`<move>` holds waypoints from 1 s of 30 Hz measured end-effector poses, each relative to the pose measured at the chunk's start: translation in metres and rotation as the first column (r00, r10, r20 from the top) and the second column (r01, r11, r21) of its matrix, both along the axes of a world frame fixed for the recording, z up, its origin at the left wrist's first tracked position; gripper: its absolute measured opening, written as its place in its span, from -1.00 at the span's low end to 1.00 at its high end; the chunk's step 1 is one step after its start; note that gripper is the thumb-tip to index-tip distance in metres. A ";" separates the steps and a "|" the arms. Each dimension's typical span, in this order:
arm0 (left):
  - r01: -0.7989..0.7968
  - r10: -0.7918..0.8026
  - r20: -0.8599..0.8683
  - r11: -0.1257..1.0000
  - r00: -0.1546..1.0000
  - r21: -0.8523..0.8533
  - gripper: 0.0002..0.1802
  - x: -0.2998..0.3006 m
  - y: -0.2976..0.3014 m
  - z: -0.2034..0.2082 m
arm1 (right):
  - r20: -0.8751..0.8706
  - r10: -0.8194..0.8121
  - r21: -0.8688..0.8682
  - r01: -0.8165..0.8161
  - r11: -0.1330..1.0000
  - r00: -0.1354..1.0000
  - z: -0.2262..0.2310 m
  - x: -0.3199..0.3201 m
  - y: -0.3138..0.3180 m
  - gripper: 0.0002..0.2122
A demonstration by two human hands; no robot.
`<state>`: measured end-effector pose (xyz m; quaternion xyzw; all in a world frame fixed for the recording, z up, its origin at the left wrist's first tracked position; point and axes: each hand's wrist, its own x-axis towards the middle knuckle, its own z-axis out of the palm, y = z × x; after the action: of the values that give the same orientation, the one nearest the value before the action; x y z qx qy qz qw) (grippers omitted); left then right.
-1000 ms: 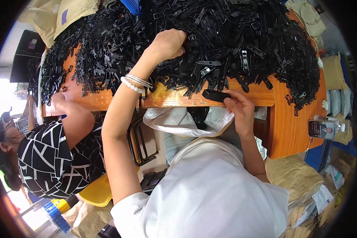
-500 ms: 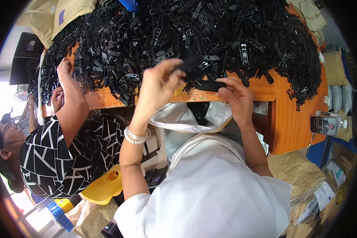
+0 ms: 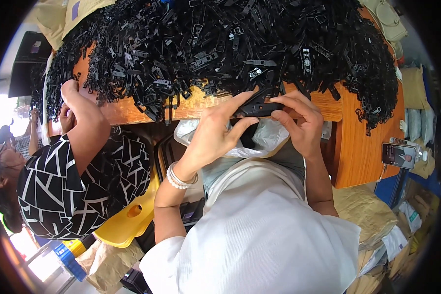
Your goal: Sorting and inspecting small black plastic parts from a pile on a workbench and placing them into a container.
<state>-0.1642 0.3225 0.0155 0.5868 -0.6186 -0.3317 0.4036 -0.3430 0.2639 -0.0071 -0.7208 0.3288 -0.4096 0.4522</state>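
Note:
Both hands meet at the front edge of the table over a long, dark black plastic part (image 3: 262, 110), level and just above my lap. My right hand (image 3: 303, 122) pinches its right end between thumb and fingers. From the left, my left hand (image 3: 221, 130) has its index finger above and its thumb below the part's other end, closed on it. A white beaded bracelet circles my left wrist. Whether the part is one piece or two put together, I cannot tell. Behind it spreads a large heap of black plastic pieces (image 3: 181, 54).
An orange-brown wooden table (image 3: 357, 161) carries the heap. Between my lap and the table hangs an open white bag (image 3: 274, 139) with black pieces in it. A phone (image 3: 398, 155) stands at the right. At my left sits a co-worker (image 3: 63, 186) beside a yellow stool (image 3: 127, 220).
My left hand has come down and right from near the heap to the part in my right hand. The black piece blurred in my left fingers before is no longer seen apart.

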 end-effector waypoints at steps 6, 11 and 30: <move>0.023 -0.029 -0.101 0.998 0.994 -0.065 -0.57 0.004 0.005 -0.005 | -0.026 0.072 -0.074 -0.073 0.995 0.997 0.002 0.002 -0.003 -0.63; 0.028 -0.039 -0.160 0.997 0.986 -0.067 -0.59 0.003 0.007 -0.007 | 0.075 0.124 0.095 -0.131 0.987 0.989 -0.002 0.001 0.001 -0.54; 0.188 -0.193 -0.010 0.965 0.981 -0.182 -0.77 0.020 -0.053 -0.029 | -0.080 0.037 0.233 -0.017 0.972 0.996 -0.028 -0.023 0.012 -0.79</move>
<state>-0.1437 0.2697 -0.0136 0.4811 -0.6940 -0.3199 0.4296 -0.3658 0.2756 -0.0354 -0.6842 0.3832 -0.3315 0.5246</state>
